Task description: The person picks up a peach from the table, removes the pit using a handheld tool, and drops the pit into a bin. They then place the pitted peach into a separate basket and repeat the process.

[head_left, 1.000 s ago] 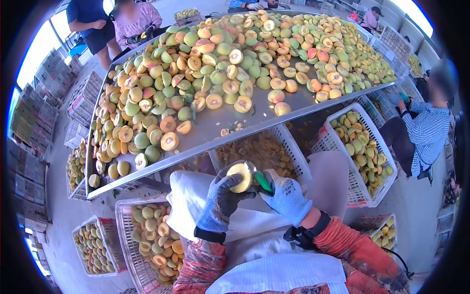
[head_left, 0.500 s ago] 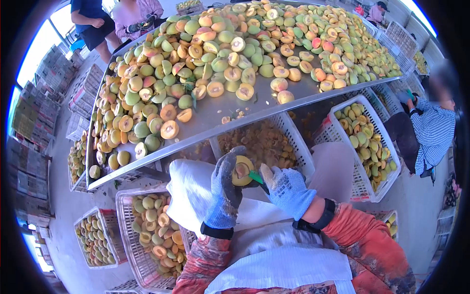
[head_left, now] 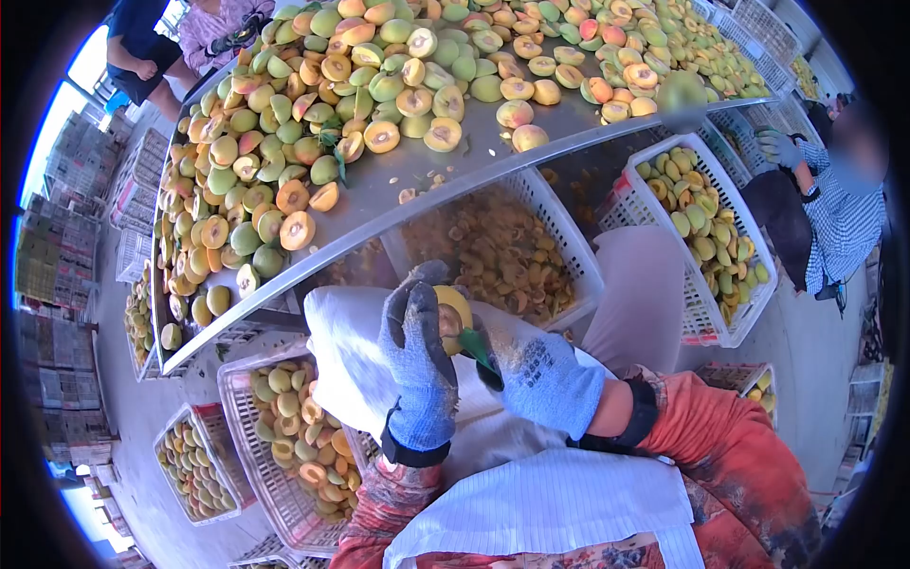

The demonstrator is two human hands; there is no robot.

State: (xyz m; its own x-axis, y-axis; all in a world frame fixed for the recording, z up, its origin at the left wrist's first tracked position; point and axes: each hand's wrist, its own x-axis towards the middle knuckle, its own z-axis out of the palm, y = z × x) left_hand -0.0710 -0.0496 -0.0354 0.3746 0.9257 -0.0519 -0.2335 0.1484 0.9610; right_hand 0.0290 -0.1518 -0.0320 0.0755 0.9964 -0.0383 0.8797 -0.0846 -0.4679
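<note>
In my left hand (head_left: 417, 365), gloved in blue with a dirt-darkened thumb and fingers, is a cut peach half (head_left: 459, 305), its yellow flesh and brown pit area facing right. My right hand (head_left: 548, 379), in a matching glove, closes around a small green-handled tool (head_left: 480, 353). The tool's tip meets the lower edge of the pit area, and its working end is hidden by the fruit. Both hands are above my lap, over a white apron (head_left: 550, 503).
Ahead, a metal table (head_left: 474, 185) carries a heap of peach halves (head_left: 398, 104). Beneath its edge stands a crate (head_left: 586, 275) of brownish scraps. Fruit-filled crates flank me at left (head_left: 232, 408) and right (head_left: 749, 247). A co-worker (head_left: 844, 228) sits at right; others stand at upper left.
My view has shifted, so the table appears higher up. Both hands stay together at the peach half, and the right hand has turned, with the tool now lower on the fruit.
</note>
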